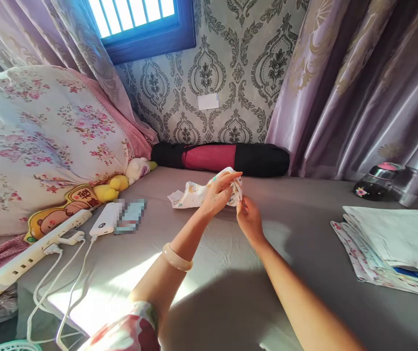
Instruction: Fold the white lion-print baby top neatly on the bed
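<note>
A small white garment [190, 196] with a colourful print is held just above the grey bed sheet, bunched at its right end. My left hand [219, 194] lies over the cloth with its fingers reaching to the right, and grips it; the thumb is mostly hidden. At the garment's right edge, my right hand [248, 218] pinches the fabric between thumb and curled fingers. The two hands are close together, and the garment's left end hangs free beyond my left hand. A pale bangle [177, 257] sits on my left forearm.
To the right are a stack of folded cloths [395, 243] and a dark pot with a pink lid [377, 181]. A black and red bolster [212, 157] lies along the wall. On the left are a power strip [40, 248], cables, a power bank [105, 218] and plush toys [111, 189].
</note>
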`<state>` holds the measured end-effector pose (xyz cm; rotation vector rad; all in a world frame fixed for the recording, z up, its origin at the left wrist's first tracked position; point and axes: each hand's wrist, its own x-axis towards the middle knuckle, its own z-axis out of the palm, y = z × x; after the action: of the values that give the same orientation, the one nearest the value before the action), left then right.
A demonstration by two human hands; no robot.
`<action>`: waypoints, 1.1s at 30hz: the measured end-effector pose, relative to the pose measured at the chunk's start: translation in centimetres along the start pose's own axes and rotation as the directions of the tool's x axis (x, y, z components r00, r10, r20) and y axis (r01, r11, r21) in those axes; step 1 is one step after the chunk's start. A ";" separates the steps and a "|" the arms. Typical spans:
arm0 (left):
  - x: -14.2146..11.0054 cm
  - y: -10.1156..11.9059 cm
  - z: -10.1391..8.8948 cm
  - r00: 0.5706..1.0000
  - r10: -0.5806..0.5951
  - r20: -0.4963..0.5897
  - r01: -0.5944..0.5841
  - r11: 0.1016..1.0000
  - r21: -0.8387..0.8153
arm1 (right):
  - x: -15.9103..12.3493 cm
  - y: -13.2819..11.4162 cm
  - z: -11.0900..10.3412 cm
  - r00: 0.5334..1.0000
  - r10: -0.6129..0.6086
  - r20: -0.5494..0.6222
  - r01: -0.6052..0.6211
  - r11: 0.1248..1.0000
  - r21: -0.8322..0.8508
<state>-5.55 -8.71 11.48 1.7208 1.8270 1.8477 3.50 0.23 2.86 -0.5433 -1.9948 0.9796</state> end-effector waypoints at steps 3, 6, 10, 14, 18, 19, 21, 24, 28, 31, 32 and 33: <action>-0.2 -0.6 0.8 0.994 0.099 -0.054 -0.091 0.986 0.137 | 1.5 -0.1 -1.8 0.990 0.106 -0.090 -0.106 0.994 0.011; -0.3 -1.4 1.2 0.989 0.118 -0.088 -0.090 0.959 0.269 | 2.9 -1.1 -4.2 0.953 0.125 -0.277 -0.141 0.989 -0.036; -0.4 -1.4 1.6 0.988 0.033 -0.150 0.016 0.949 0.314 | 3.8 -4.0 -7.8 0.954 -0.081 -0.288 0.015 0.975 -0.223; 0.0 -0.2 2.2 0.984 -0.074 -0.165 0.125 0.936 0.328 | 3.5 -7.1 -11.1 0.969 -0.121 -0.215 0.043 0.941 -0.335; 0.3 1.1 2.9 0.966 -0.216 -0.139 0.256 0.851 0.459 | 3.5 -7.6 -14.1 0.999 -0.029 -0.030 0.015 0.924 -0.381; 0.3 1.3 3.0 0.962 -0.252 -0.106 0.272 0.833 0.483 | 3.6 -7.1 -14.8 0.999 0.028 0.026 -0.016 0.922 -0.386; 0.1 1.6 3.3 0.948 -0.319 0.005 0.270 0.811 0.518 | 3.8 -5.6 -15.9 0.979 0.161 0.129 -0.099 0.915 -0.392; -0.4 1.7 3.5 0.897 -0.400 0.187 0.240 0.798 0.553 | 3.9 -3.4 -16.8 0.927 0.298 0.227 -0.164 0.868 -0.468; -0.9 1.4 3.7 0.851 -0.431 0.300 0.181 0.777 0.603 | 3.8 -2.7 -16.2 0.901 0.335 0.275 -0.139 0.825 -0.548; -1.1 1.0 3.9 0.860 -0.383 0.337 0.121 0.794 0.596 | 3.6 -3.4 -14.8 0.887 0.263 0.378 -0.094 0.907 -0.412; -1.2 0.9 4.0 0.863 -0.370 0.345 0.113 0.805 0.582 | 3.6 -3.5 -14.3 0.877 0.229 0.423 -0.071 0.932 -0.356; -1.2 0.7 4.0 0.865 -0.363 0.345 0.117 0.816 0.566 | 3.5 -3.7 -13.8 0.862 0.198 0.467 -0.050 0.949 -0.310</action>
<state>-1.95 -6.99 10.00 1.7221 2.3315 0.7902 12.89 6.42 12.40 -0.6333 -2.6208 0.9797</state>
